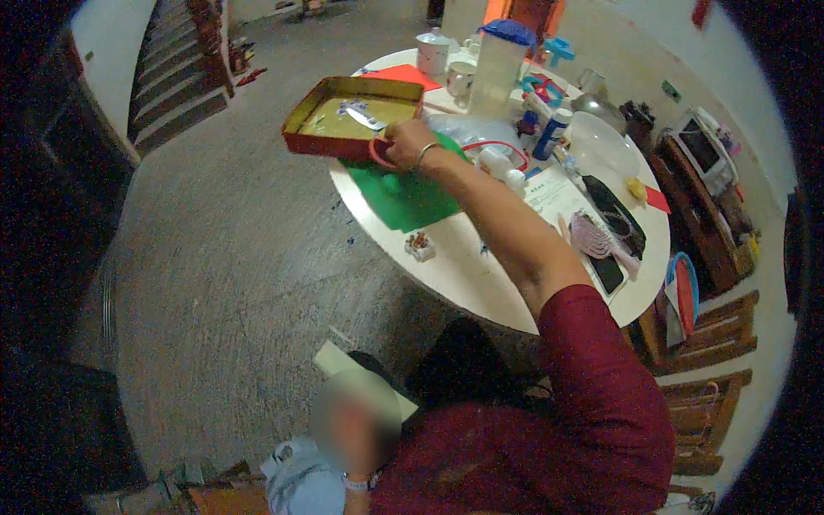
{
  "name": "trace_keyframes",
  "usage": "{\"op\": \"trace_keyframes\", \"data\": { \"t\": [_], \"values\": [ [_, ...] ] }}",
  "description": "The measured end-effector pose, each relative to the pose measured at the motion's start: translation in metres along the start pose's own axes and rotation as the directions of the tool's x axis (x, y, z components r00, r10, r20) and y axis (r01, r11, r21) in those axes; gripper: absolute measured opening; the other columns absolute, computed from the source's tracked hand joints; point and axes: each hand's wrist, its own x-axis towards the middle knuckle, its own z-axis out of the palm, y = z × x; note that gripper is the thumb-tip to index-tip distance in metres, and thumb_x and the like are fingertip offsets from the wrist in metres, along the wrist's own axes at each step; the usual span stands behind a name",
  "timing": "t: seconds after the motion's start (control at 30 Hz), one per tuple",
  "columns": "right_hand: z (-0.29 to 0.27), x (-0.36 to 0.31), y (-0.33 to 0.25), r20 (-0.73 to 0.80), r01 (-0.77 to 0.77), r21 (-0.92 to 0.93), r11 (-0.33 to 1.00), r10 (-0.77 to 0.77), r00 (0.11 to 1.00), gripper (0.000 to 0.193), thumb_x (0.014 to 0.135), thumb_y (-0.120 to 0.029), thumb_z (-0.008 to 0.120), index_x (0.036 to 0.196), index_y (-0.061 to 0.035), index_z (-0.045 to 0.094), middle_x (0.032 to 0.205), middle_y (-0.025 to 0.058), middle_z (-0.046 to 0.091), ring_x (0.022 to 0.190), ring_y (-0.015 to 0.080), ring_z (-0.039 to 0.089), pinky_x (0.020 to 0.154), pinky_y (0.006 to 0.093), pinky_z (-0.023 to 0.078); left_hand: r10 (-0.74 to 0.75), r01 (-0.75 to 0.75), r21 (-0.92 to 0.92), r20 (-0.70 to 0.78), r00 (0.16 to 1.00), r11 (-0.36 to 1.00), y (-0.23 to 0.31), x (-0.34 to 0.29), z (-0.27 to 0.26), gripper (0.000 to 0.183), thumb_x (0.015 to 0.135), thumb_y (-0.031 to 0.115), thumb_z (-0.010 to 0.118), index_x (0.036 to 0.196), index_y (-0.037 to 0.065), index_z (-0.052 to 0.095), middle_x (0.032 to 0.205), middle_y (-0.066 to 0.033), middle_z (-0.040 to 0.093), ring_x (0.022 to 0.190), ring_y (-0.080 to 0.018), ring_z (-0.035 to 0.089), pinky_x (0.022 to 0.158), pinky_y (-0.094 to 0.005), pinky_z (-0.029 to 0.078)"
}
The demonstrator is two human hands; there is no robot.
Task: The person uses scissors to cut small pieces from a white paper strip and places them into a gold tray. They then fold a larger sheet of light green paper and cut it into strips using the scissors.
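My right hand (pixel 410 144) reaches across to the far left of the table and is closed round the red handle of a pair of scissors (pixel 367 118). Their silver blade lies over a red-sided, shallow rectangular box (pixel 311 144) with small blue and white scraps inside. Under the hand and box is a green sheet (pixel 403 199). Low in the picture, my left hand (pixel 354 433) is blurred, its separate fingers unclear. A pale yellow strip (pixel 339 358) juts out on both sides of it, seemingly held there, away from the table.
The white round table (pixel 468 270) bears a small cluster of beads (pixel 419 246), a tall clear container with a blue lid (pixel 498 73), mugs, a blue bottle (pixel 552 133), a hairbrush (pixel 592 233) and a phone (pixel 605 273). Wooden chairs (pixel 708 412) stand at the right.
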Motion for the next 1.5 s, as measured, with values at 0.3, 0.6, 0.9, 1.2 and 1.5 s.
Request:
{"op": "trace_keyframes", "data": {
  "t": [0.3,0.6,0.9,1.2,1.5],
  "values": [
    [-0.108,-0.114,-0.089,-0.019,-0.01,0.77,0.638,0.038,0.999,0.059,0.079,-0.034,0.075,0.119,-0.0037,0.044,0.099,0.0132,0.062,0.067,0.0129,0.056,0.054,0.0256,0.045,-0.599,0.445,-0.731,0.063,0.798,0.517,0.025,0.068,-0.093,0.014,0.083,0.012,0.065,0.093,0.002,0.064,0.087,-0.0066,0.065,0.08,-0.0152,0.06,0.074,-0.0302,0.048],
    [-0.132,-0.33,-0.113,0.546,-0.474,0.782,0.404,-0.079,0.834,0.048,0.086,-0.013,0.063,0.13,-0.0084,0.044,0.09,-0.0003,0.056,0.069,0.0072,0.049,0.061,0.0215,0.04,-0.518,0.234,-0.958,0.116,0.847,0.168,0.028,0.06,-0.117,0.03,0.076,0.005,0.067,0.106,0.001,0.061,0.1,-0.0068,0.063,0.09,-0.0139,0.057,0.081,-0.0277,0.047],
    [-0.095,-0.408,-0.091,0.666,-0.412,0.704,0.578,-0.337,0.666,0.051,0.082,-0.029,0.068,0.12,-0.0045,0.044,0.082,0.0006,0.049,0.074,0.0099,0.048,0.068,0.0258,0.042,-0.337,0.108,-0.979,0.044,0.941,0.175,0.049,0.069,-0.136,0.062,0.075,-0.005,0.068,0.131,0.0,0.044,0.121,-0.0091,0.05,0.104,-0.0193,0.055,0.09,-0.0314,0.049],
    [-0.084,-0.411,-0.096,0.611,-0.335,0.731,0.595,-0.351,0.71,0.045,0.085,-0.022,0.064,0.12,-0.0039,0.043,0.076,0.0049,0.054,0.068,0.0135,0.053,0.064,0.0301,0.045,-0.276,0.129,-0.98,0.084,0.957,0.149,0.068,0.078,-0.144,0.067,0.073,-0.008,0.068,0.134,0.002,0.042,0.131,-0.0116,0.047,0.108,-0.0213,0.056,0.089,-0.0335,0.052],
    [-0.077,-0.4,-0.102,0.598,-0.354,0.755,0.552,-0.356,0.718,0.044,0.086,-0.018,0.06,0.124,-0.002,0.046,0.076,-0.0006,0.047,0.069,0.0087,0.047,0.065,0.0248,0.041,-0.216,0.089,-0.99,0.111,0.97,-0.107,0.08,0.08,-0.14,0.068,0.071,-0.012,0.067,0.134,0.001,0.042,0.134,-0.0135,0.046,0.1,-0.023,0.061,0.085,-0.0325,0.054]
  ]
}}
